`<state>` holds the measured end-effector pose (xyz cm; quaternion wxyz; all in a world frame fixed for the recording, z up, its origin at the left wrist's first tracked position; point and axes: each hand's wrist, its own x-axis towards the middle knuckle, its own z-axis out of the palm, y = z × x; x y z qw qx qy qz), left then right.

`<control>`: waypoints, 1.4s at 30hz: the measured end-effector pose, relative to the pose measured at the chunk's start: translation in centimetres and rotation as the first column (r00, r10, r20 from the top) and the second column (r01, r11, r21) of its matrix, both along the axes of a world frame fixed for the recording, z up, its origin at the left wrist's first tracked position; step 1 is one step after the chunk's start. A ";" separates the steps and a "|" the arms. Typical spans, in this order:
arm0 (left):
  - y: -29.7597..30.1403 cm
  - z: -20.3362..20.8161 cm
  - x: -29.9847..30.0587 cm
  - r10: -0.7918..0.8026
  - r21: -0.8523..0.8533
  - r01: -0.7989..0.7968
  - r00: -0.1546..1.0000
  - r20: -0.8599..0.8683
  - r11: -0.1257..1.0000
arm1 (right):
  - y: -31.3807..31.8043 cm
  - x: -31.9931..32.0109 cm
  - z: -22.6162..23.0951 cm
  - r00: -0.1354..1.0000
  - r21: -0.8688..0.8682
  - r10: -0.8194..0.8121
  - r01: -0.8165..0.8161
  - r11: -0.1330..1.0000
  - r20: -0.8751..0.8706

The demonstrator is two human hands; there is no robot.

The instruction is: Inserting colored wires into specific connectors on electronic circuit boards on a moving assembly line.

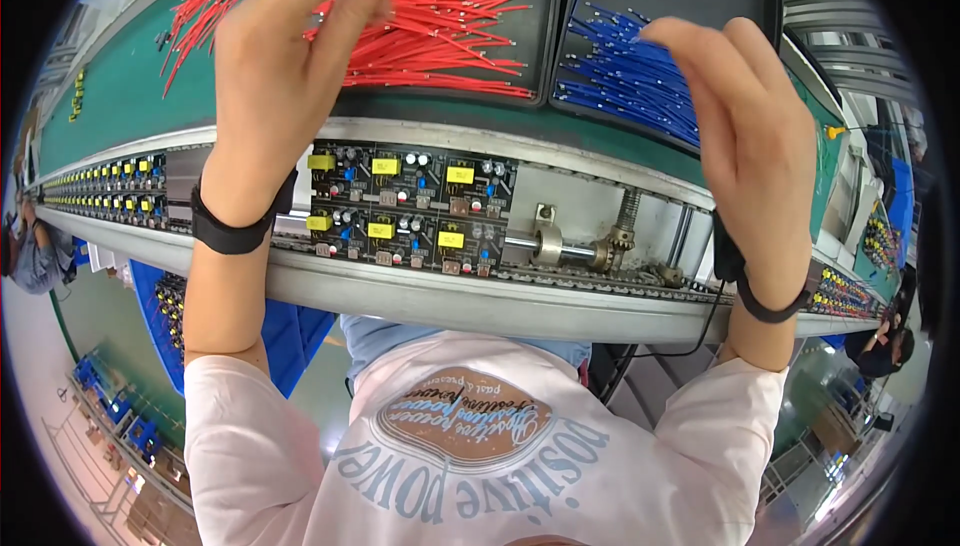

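Note:
My left hand (285, 71) is over the black tray of red wires (440, 41), thumb and fingertips pinched together. Whatever is between those fingertips cannot be made out. Above the blue wires (615, 66) in the neighbouring black tray, my right hand (755, 111) has its fingers bent and drawn together; any wire in them is hidden. Both wrists wear black bands, and a dark cord hangs from the right one. In front of me, between my forearms, a panel of black circuit boards (405, 206) with yellow block components sits on the conveyor rails.
More circuit boards (105, 191) line the conveyor at the left. Right of the near panel, a shaft and gear (610, 246) show between the rails. Another bunch of red wires (205, 1) lies on the green bench. A blue bin (300, 341) stands below; other people are at both sides.

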<state>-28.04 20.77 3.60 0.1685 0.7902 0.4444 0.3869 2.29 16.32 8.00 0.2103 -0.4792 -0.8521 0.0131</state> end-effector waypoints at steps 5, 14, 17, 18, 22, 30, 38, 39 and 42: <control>-1.3 3.0 1.9 0.086 0.196 -0.025 0.947 -0.311 0.980 | -2.6 -2.0 -1.8 0.975 -0.095 0.220 -0.221 0.971 -0.018; -3.3 2.8 0.8 -0.033 -0.033 0.032 0.999 -0.040 0.999 | -2.2 -3.2 -4.2 0.947 -0.026 0.295 -0.294 0.956 0.130; -5.3 3.6 0.9 -0.010 -0.106 -0.022 0.957 -0.289 0.994 | -2.4 -3.4 -4.5 0.946 0.000 0.302 -0.304 0.953 0.117; -5.7 3.3 1.0 -0.056 -0.107 0.027 0.958 -0.280 0.994 | -2.4 -3.4 -4.6 0.947 -0.003 0.298 -0.300 0.954 0.118; -7.2 2.5 0.9 -0.147 -0.110 0.122 0.956 -0.253 0.986 | -2.4 -3.8 -4.1 0.938 -0.008 0.316 -0.319 0.948 0.144; -7.8 1.9 1.4 -0.226 -0.093 0.209 0.945 -0.236 0.973 | -2.9 -4.8 -2.0 0.909 -0.028 0.330 -0.334 0.942 0.255; -8.1 1.7 1.9 -0.300 -0.130 0.273 0.909 -0.290 0.953 | -3.0 -5.1 -2.3 0.888 0.040 0.340 -0.369 0.929 0.310; -8.1 1.7 1.9 -0.307 -0.136 0.279 0.907 -0.288 0.951 | -3.1 -5.2 -2.3 0.886 0.046 0.338 -0.371 0.928 0.317; -8.2 1.6 2.0 -0.315 -0.139 0.286 0.904 -0.288 0.948 | -3.2 -5.5 -2.4 0.882 0.055 0.338 -0.375 0.925 0.328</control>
